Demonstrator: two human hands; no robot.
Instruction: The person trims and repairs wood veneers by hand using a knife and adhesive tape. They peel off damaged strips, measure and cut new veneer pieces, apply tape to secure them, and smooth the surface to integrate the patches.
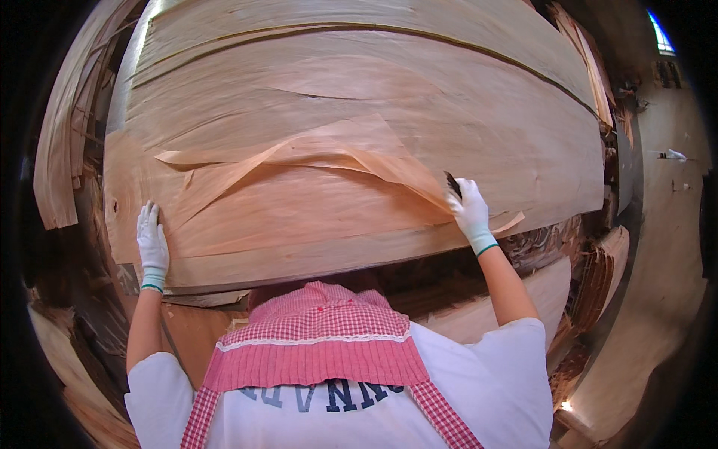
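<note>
Red-and-white gingham apron [314, 363] right up close, over a white T-shirt [490, 374], both below and between the two hands! Out to the left, the gloved left hand [152, 243] is spread flat, fingers straight and together, palm down, gripping nothing, pressed on the near left part of a broad wood veneer sheet [523, 150]. Across to the gloved right hand [471, 209]: fingers curled around a dark tool [452, 184], its tip poking out past the knuckles. And look between the hands: a thin veneer flap [299, 152] rises in a long buckled arch, its right end meeting the right hand; whether those fingers also pinch it, I cannot tell. Just right of that wrist, a curled veneer strip [511, 223] juts over the edge. Well beyond both hands, a dark seam [359, 27] bows across the wood. More veneer pieces [63, 157] hang to the left hand's far left; bare floor [658, 254] shows well right of the right hand.
</note>
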